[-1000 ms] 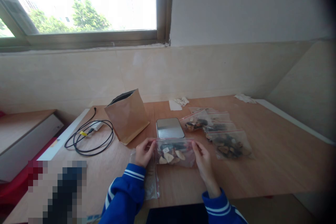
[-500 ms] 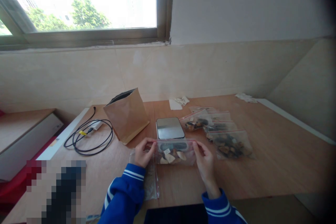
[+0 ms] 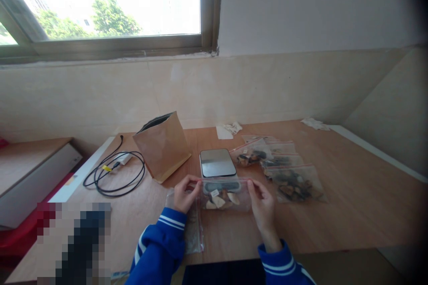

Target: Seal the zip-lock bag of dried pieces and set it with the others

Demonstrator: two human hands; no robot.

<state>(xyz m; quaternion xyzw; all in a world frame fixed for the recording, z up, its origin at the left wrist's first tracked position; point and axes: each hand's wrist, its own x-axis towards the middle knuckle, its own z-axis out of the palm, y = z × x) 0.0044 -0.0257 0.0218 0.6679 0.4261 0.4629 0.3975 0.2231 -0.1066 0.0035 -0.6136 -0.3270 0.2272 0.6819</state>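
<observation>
Both of my hands pinch the top edge of a clear zip bag (image 3: pixel 225 207) that has pale and brown dried slices and a small white label inside. My left hand (image 3: pixel 184 193) is closed on the bag's upper left corner, and my right hand (image 3: pixel 261 200) on its upper right corner. The bag's top lies across the near part of a kitchen scale (image 3: pixel 218 163) with a shiny metal plate. Under and beside my left hand lie clear empty-looking zip bags (image 3: pixel 193 234).
Filled zip bags (image 3: pixel 296 185) lie overlapping at the right of the scale. A brown paper pouch (image 3: pixel 163 147) stands open-topped at the left, with a coiled black cable (image 3: pixel 115 195) and white adapter beyond it. Crumpled tissue (image 3: pixel 230 130) sits near the wall.
Almost nothing differs. My hands keep the same hold on the bag, and the whole view has shifted very slightly.
</observation>
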